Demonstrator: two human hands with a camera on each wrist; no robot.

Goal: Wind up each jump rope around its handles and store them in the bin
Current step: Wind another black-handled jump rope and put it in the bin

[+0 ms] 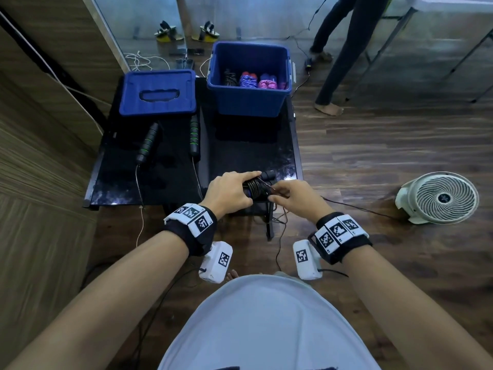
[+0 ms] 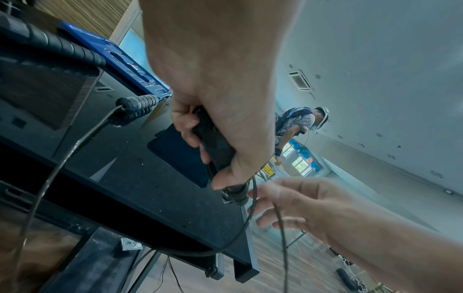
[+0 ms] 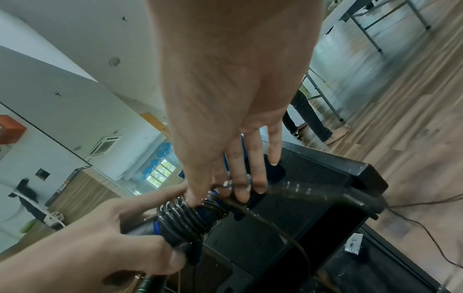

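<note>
At the table's front edge [image 1: 186,202], left hand [image 1: 229,193] grips handles [image 3: 180,222]; right hand [image 1: 290,197] pinches rope [image 3: 263,220].

Your left grip [image 1: 229,192] is wrapped round a black jump rope's paired handles [image 1: 260,182] — dark cord [image 3: 185,216] already coiled in tight turns just beside your right grip [image 1: 289,196]. Well beyond both grips, the blue bin [image 1: 249,100] stands open, holding wound ropes [image 1: 249,80] — black, blue-purple, pink. A green-ringed rope [image 1: 194,136] lies unwound off to the left.
</note>
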